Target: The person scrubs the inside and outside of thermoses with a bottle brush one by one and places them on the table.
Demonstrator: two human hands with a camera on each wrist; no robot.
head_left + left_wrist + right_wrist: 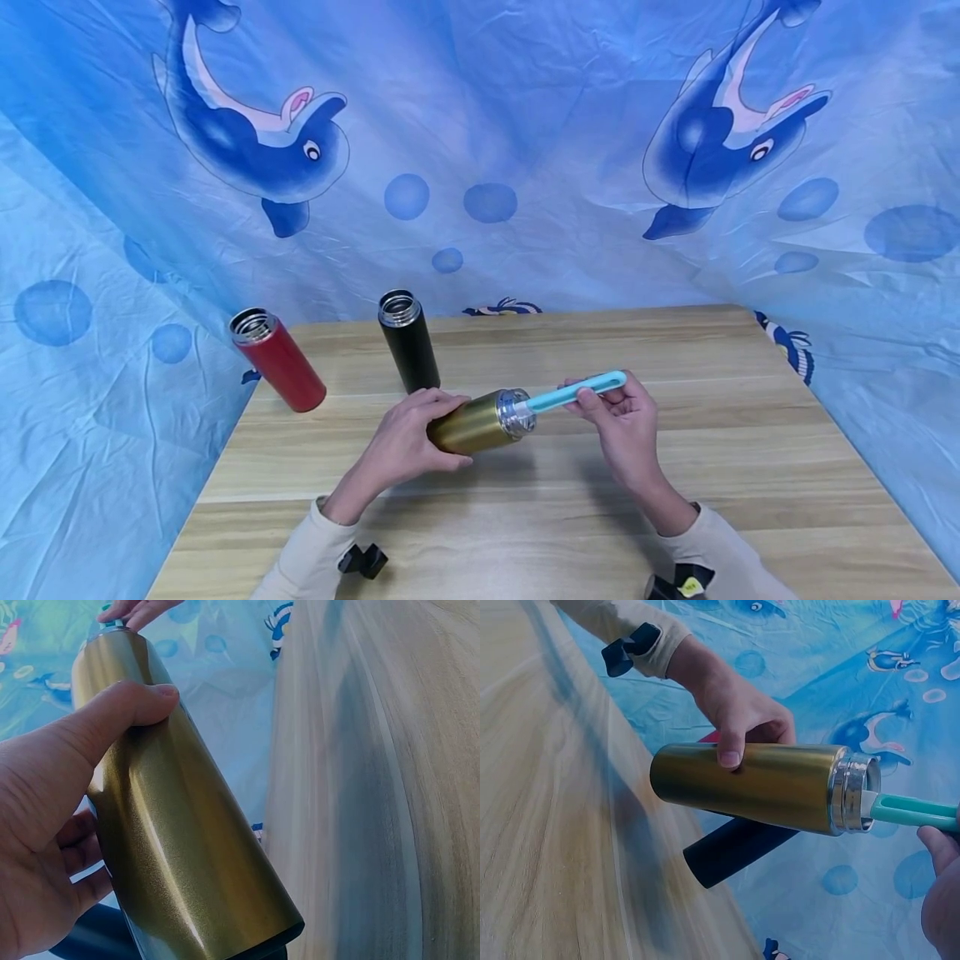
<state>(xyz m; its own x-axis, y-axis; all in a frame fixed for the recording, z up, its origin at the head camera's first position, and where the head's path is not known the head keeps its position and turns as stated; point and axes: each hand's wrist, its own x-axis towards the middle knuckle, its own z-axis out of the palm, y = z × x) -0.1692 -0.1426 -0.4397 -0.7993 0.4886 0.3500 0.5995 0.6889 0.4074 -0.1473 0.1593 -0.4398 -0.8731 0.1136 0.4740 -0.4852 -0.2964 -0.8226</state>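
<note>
A gold thermos bottle [471, 423] lies tipped sideways above the table, its steel mouth toward the right. My left hand [411, 437] grips its body, the thumb across the side in the left wrist view. From the right, my right hand [626, 425] pinches the turquoise handle of a bottle brush [573, 394]. The brush's white neck enters the bottle's open mouth, and its head is hidden inside. Behind the left hand stands a black thermos bottle [411, 346] without a lid. Farther left is a red thermos bottle [281, 362], also lidless.
The wood-grain table [750, 467] spreads under both hands. A blue cloth [570, 167] printed with dolphins hangs behind it and along both sides. Each wrist carries a small black device near the pale sleeve [303, 554].
</note>
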